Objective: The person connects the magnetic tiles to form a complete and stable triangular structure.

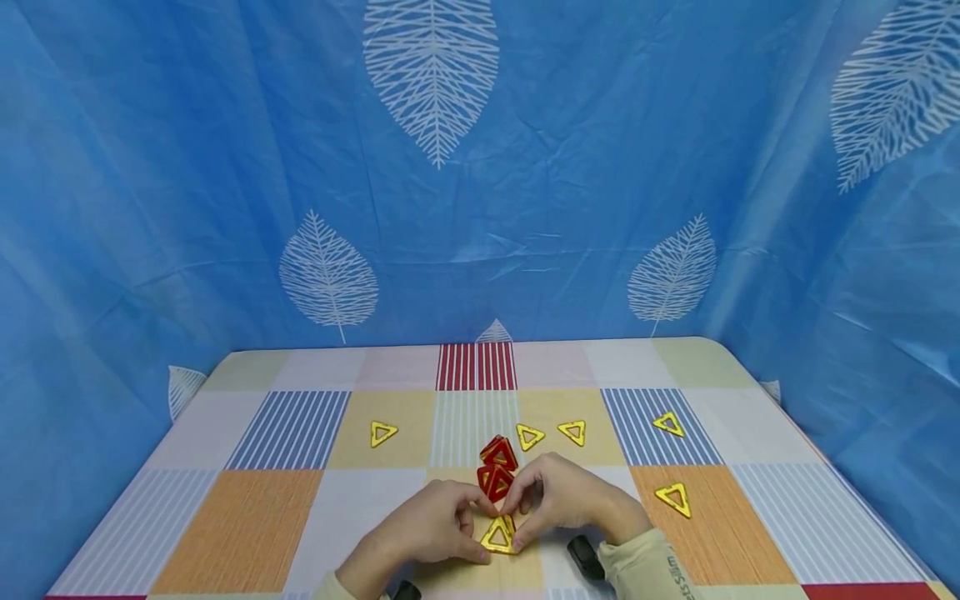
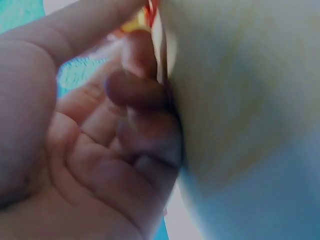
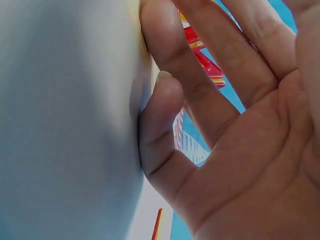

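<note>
Near the front of the table, a yellow triangle tile (image 1: 498, 547) with an open middle lies between both hands. My left hand (image 1: 438, 523) holds its left side, thumb by the lower left corner and index finger by the top. On the other side my right hand (image 1: 566, 498) grips it, index finger at the top and thumb at the lower right corner. Another yellow edge shows behind the tile; whether it is a second piece I cannot tell. Just beyond the fingertips sit red triangle tiles (image 1: 485, 477) in two overlapping clusters. The wrist views mostly hide the yellow tile behind fingers.
Loose yellow triangles lie around: one at the left (image 1: 373, 433), two behind the red tiles (image 1: 522, 437), and two at the right (image 1: 686, 500). A patchwork cloth (image 1: 247, 533) covers the table. A blue leaf-print curtain (image 1: 525, 283) stands behind it.
</note>
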The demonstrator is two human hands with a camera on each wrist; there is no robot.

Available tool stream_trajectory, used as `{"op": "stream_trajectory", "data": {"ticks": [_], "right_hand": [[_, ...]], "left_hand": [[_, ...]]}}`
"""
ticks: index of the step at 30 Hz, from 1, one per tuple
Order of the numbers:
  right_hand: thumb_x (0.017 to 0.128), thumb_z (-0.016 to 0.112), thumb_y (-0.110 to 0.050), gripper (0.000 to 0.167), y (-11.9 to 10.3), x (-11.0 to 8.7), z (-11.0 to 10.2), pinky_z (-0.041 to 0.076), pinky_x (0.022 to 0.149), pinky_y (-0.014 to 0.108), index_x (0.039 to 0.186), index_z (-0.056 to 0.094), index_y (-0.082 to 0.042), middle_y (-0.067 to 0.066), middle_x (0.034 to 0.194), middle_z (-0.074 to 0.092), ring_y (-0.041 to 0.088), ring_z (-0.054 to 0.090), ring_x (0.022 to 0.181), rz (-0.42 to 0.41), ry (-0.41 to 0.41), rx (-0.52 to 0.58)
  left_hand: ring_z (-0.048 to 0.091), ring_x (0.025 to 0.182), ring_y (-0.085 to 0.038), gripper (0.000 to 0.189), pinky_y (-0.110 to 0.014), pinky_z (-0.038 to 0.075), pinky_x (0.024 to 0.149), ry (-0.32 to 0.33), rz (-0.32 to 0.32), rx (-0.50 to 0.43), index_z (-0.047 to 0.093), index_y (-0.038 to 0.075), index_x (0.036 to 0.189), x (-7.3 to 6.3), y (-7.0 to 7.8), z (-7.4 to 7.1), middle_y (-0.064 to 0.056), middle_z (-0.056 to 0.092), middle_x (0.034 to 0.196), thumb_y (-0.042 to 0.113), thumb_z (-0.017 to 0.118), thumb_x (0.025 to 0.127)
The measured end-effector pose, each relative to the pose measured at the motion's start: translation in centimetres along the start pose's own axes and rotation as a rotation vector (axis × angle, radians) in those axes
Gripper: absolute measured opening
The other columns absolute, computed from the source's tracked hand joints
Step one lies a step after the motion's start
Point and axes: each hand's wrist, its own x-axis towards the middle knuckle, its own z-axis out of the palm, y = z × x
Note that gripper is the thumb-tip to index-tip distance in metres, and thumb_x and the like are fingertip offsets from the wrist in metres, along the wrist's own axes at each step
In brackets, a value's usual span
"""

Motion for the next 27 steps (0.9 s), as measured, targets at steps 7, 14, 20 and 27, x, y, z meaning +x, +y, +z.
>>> {"op": "stream_trajectory", "data": {"ticks": [7,14,20,27], "right_hand": [[0.068,0.095,-0.013,0.022,0.1,0.0,0.1,0.048,0.062,0.022,0.084,0.080,-0.015,-0.005,0.079,0.071,0.008,0.057,0.068,-0.020,0.002,0.007],[0.067,0.094,-0.011,0.023,-0.1,-0.1,0.2,0.048,0.063,0.022,0.084,0.080,-0.014,-0.005,0.080,0.071,0.010,0.057,0.069,-0.017,0.002,0.023],[0.067,0.094,-0.012,0.023,0.0,-0.1,0.1,0.048,0.062,0.022,0.085,0.080,-0.014,-0.006,0.081,0.071,0.009,0.056,0.068,-0.032,-0.003,0.033],[0.068,0.094,-0.015,0.022,0.3,0.1,0.0,0.048,0.063,0.022,0.085,0.080,-0.015,-0.005,0.082,0.071,0.008,0.057,0.069,-0.038,-0.010,0.028]], "left_hand": [[0.049,0.051,-0.007,0.032,-0.023,0.036,0.046,-0.007,-0.005,-0.079,0.072,0.010,0.099,-0.2,-0.4,-1.6,0.004,0.060,0.062,0.013,0.090,0.074],[0.050,0.053,-0.011,0.031,-0.026,0.037,0.046,0.052,-0.014,-0.098,0.071,0.006,0.104,-0.5,-1.8,-4.3,0.001,0.061,0.065,0.012,0.087,0.078],[0.052,0.060,-0.016,0.029,-0.028,0.042,0.050,0.214,-0.036,-0.081,0.071,0.004,0.106,-0.6,-4.2,-7.3,-0.002,0.060,0.074,0.010,0.084,0.081],[0.053,0.071,-0.021,0.034,-0.031,0.045,0.054,0.334,-0.083,-0.104,0.070,0.003,0.114,-0.5,-6.9,-9.9,-0.008,0.059,0.090,0.005,0.082,0.083]]}}
